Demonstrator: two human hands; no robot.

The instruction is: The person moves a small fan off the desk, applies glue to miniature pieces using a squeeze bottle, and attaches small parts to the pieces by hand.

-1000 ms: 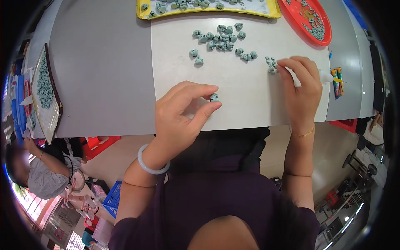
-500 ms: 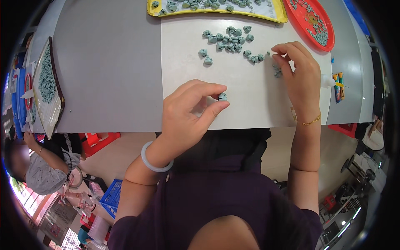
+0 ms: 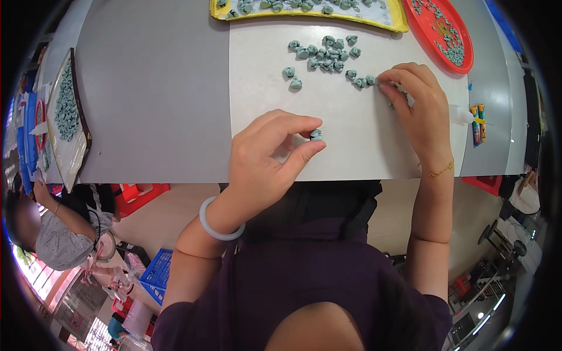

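Between the thumb and index finger of my left hand [image 3: 266,149] is a small grey-green figurine part [image 3: 317,135] with a dark patch, held just above the white work surface [image 3: 357,155]. My right hand [image 3: 418,105] is at the right, thumb and index fingertips pinched together at the table around a tiny grey-green piece, mostly hidden by the fingers. More tiny pieces [image 3: 391,104] lie partly covered beneath that hand. Just left of its fingertips sits a short row of similar figurine parts [image 3: 360,81], and a loose cluster [image 3: 329,54] of them lies farther back.
A yellow-rimmed tray [image 3: 316,20] of figurine parts stands at the back. Beside it is a red tray [image 3: 469,55] with tiny pieces. A white bottle [image 3: 462,115] and colourful packets [image 3: 478,126] lie at the right. A person [image 3: 70,234] sits far left near another filled tray [image 3: 73,167].
My right hand has come down slightly and its thumb and index finger have closed on the tiny piece that lay by them. My left hand keeps holding its figurine part, nearly still.
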